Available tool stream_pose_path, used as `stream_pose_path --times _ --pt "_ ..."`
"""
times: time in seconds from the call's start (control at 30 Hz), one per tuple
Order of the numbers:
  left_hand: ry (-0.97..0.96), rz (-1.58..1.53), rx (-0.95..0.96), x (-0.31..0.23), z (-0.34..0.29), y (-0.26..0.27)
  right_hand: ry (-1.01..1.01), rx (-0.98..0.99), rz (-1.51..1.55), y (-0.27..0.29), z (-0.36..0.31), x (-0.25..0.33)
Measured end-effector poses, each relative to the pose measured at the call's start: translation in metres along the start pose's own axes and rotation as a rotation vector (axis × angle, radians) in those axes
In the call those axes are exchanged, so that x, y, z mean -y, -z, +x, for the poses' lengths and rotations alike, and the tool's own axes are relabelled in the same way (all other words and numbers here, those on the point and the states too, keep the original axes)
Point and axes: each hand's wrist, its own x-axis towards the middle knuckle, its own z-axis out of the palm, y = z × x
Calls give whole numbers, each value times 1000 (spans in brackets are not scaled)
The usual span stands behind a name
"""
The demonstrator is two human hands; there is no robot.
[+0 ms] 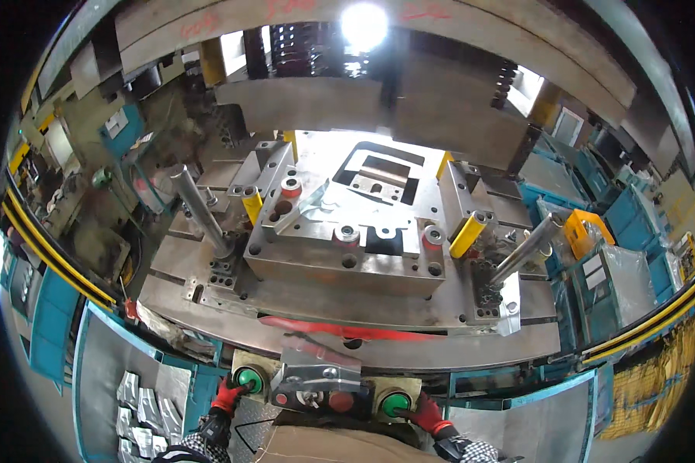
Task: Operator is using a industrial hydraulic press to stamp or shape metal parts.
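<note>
My left hand (228, 397), in a red and black glove, lies at the left green push button (249, 378), fingertips reaching onto it. On the other side my right hand (429, 415), gloved alike, stretches its fingers to the right green push button (394, 404). Neither hand holds anything that I can see. Between the buttons sits a control box (316, 376) with a red button (341, 401). Beyond it stands the lower die (347, 270) of a press, with a shiny sheet-metal part (363, 207) lying on top. The upper press block (316, 104) hangs raised above.
Steel guide posts (196, 202) rise at both sides of the die, beside yellow posts (468, 235). A red strip (347, 330) lies along the bed's front. At lower left, a blue-edged bin (85, 370) holds several metal parts (148, 410). An orange crate (587, 231) stands at right.
</note>
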Motion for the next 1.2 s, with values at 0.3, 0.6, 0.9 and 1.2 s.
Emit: stream_pose_path --times 0.3,0.6,0.9,1.2 --pt "-113 -1 -19 9 3 -9 7 -280 -181 -40 9 -25" --pt "-263 20 -51 21 11 1 77 -235 -176 -40 22 -28" --pt "-268 97 -49 23 9 0 117 -291 -53 -23 5 -6" --pt "-320 78 19 17 26 -9 -4 -208 -141 -25 3 -6"
